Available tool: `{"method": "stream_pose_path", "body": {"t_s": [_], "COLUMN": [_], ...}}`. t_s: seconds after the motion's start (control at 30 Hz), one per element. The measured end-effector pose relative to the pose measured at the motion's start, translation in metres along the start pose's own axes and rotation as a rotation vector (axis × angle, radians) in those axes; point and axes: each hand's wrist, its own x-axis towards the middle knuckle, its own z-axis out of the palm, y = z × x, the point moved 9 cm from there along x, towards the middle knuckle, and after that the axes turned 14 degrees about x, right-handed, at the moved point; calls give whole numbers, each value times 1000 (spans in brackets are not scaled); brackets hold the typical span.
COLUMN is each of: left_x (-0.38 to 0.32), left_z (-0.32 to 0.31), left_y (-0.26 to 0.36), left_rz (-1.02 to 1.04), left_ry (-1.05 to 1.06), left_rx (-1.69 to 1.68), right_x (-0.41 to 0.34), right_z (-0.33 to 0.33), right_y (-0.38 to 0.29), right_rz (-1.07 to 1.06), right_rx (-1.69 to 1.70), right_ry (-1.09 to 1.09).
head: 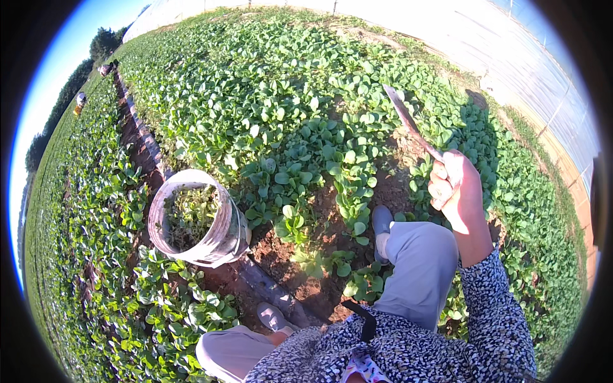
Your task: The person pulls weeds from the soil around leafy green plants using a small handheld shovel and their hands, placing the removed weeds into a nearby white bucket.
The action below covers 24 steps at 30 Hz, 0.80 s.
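Observation:
My right hand (452, 184) is raised above my knee, its fingers closed round the handle of a long, narrow blade, a knife or sickle (407, 117), whose tip points up and to the left. Leafy green plants (352, 191) grow in the soil under and beyond the blade. A whitish plastic bucket (225, 249) stands tilted at the left, with small pulled greens (194, 213) inside. My left hand is out of view.
A dark hose or plastic strip (270, 287) runs along the furrow beneath the bucket, past my shoes. Dense crop rows (96, 230) lie to the left. Two people (80, 99) are far off at upper left. A plastic-covered greenhouse (541, 81) borders the right.

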Motion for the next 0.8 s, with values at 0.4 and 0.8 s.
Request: {"method": "stream_pose_path", "body": {"t_s": [0.4, 0.8], "left_x": [-26, 16], "left_z": [43, 131], "left_y": [-1, 85], "left_rz": [92, 116], "left_ry": [13, -110], "left_rx": [132, -136], "right_x": [-20, -23], "right_z": [-43, -72], "right_y": [34, 13], "right_rz": [93, -43], "right_rx": [55, 206], "right_ry": [14, -66]}}
